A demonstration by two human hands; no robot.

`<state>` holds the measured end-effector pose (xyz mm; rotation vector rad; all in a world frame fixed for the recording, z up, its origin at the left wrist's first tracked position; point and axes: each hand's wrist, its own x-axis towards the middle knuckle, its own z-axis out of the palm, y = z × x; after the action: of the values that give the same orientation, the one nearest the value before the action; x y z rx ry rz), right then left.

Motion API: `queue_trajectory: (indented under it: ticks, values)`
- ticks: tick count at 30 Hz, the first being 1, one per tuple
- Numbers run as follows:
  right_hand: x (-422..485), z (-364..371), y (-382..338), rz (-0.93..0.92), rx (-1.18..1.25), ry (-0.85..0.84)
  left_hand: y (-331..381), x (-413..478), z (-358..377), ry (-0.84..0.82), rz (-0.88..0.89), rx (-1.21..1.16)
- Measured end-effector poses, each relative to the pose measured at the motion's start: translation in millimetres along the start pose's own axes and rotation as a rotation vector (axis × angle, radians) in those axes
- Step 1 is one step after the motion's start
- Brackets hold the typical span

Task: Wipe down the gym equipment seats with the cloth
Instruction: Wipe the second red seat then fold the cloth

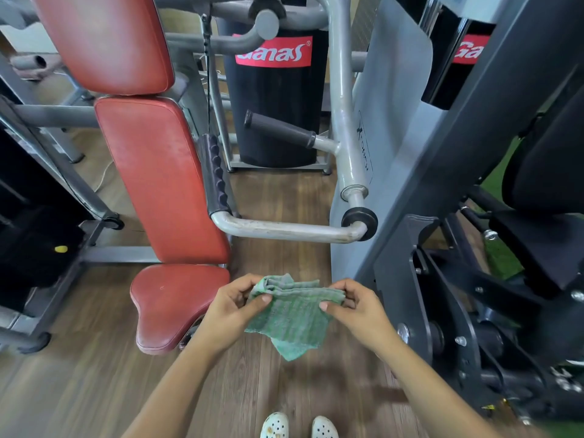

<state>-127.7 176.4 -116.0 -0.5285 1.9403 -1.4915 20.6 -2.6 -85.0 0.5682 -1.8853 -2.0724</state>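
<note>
From the head camera, looking down, the floor (94, 390) is made of brown wood planks. Two white shoes (275, 425) with little holes stand on it at the bottom.

Both hands are up in front of the body, above the floor. The left hand (232, 306) pinches the left top corner of the green cloth (292, 314) with its thumb and curled fingers. The right hand (357, 306) pinches the right top corner the same way. The cloth is bunched in folds along the top between the two hands, and the rest of it hangs down in a point. It is not touching any seat.

Just to the left of the left hand is a red seat (172, 306). It is smooth and shiny, with a round front edge. A long red back pad (161, 181) goes up from it, and one more red pad (107, 39) sits above that.

Grey metal bars run all around the seat. A bent grey bar (290, 230) sticks out on its right side, with a bumpy black grip (215, 173) at one end. Higher up is another black handle (279, 128).

Behind stands a tall black cover with a red label (273, 52) that has white letters. On the right is a big dark machine (474, 279) with bolts, and a bit of green mat (502, 257) shows behind it. Far left, a small yellow knob (61, 249) sits on a black part.
</note>
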Motion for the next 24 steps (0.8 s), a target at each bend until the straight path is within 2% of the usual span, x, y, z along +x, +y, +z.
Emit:
queue_trajectory:
  ticks: [4,9,13,17,21,24]
  values:
    - [1,1,-3,-0.026,0.085,-0.006,-1,-1,-4,-0.017,-0.028,-0.003]
    - [-1,-3,-21,-0.121,-0.027,-0.061,0,2,-11,0.039,-0.039,0.132]
    - [-6,-1,-45,-0.219,-0.118,-0.138,-6,3,-11,0.187,0.021,0.570]
    - [-6,6,-65,-0.279,-0.218,-0.214,-11,-1,-9,0.144,0.176,0.879]
    - [-4,11,-76,-0.302,-0.327,-0.277,0,-1,9,-0.025,0.287,0.842]
    - [-3,9,-81,-0.287,-0.316,-0.271,6,0,21,-0.010,0.233,0.705]
